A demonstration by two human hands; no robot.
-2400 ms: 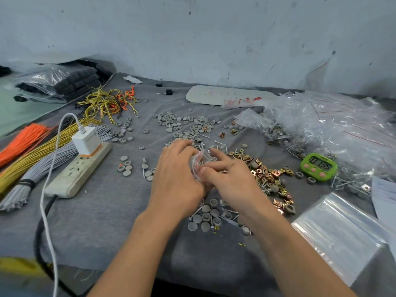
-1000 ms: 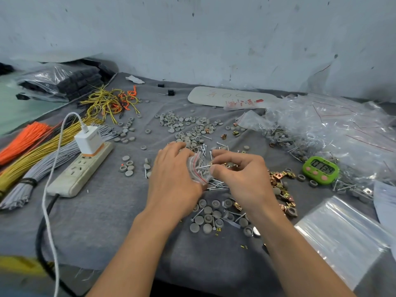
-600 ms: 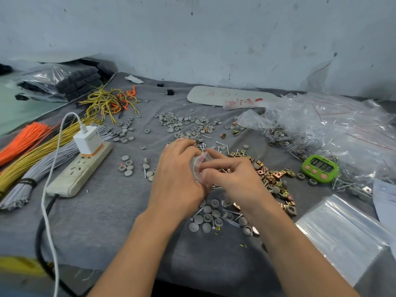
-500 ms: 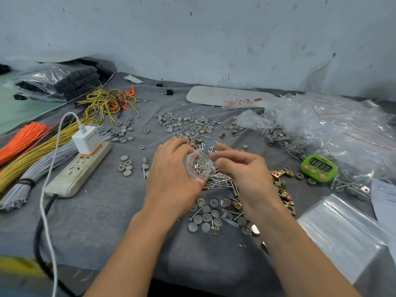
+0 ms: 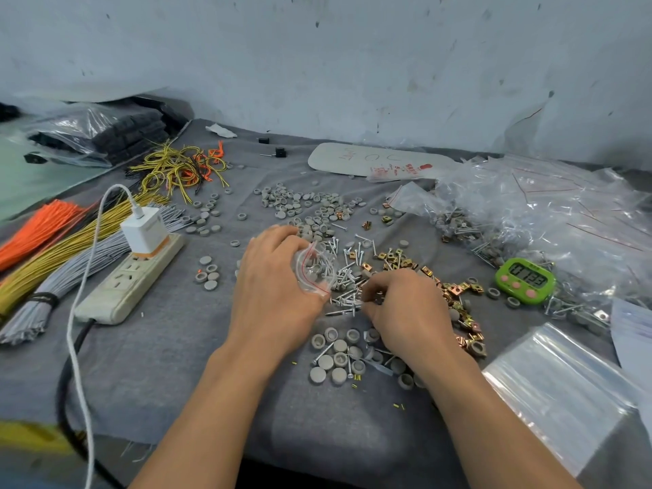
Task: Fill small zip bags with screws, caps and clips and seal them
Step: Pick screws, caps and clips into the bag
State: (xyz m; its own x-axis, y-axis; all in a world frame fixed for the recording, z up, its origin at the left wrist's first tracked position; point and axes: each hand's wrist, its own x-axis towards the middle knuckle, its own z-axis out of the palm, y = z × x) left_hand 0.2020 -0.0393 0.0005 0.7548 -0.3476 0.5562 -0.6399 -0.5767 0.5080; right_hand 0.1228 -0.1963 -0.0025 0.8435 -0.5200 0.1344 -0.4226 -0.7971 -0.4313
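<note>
Whereas the right hand (image 5: 405, 312) was at the bag (image 5: 314, 273), it now pinches screws (image 5: 347, 287) at the bag's four o'clock; the left hand (image 5: 271, 294) grips the bag, its mouth open; filling apparently continues; sealing not yet due.

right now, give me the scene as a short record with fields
left hand: holds the small zip bag, mouth apparently open
right hand: fingertips pinch into the loose screws beside the bag
grey caps: cluster near the person, between the wrists
clips: brass, strewn right of the right hand
timer: green, right of the clips
</note>
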